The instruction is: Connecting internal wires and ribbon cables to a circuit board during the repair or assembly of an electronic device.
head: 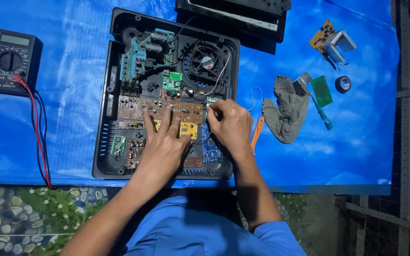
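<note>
1. A black digital multimeter lies at the far left on the blue tarp. Its red and black test leads trail down toward the near edge, well apart from both hands.

2. The opened black appliance casing sits mid-tarp, its long axis running away from the person. Inside, a cooling fan is at the far end and brown circuit boards run across the middle.

3. The left hand lies flat on the boards, fingers spread apart and pointing away from the person. It presses down and grips nothing.

4. The right hand is just beside it, at the casing's right edge. Its fingertips are pinched together at a spot on the brown board near a small light board. Whether they close on a part, I cannot tell. That spot lies up and left of the knuckles, and the right hand is the nearer one.

5. An orange-handled tool lies just right of the right hand, pointing away.

6. Farther right are a grey rag, a green-handled screwdriver, and a roll of dark tape.
</note>
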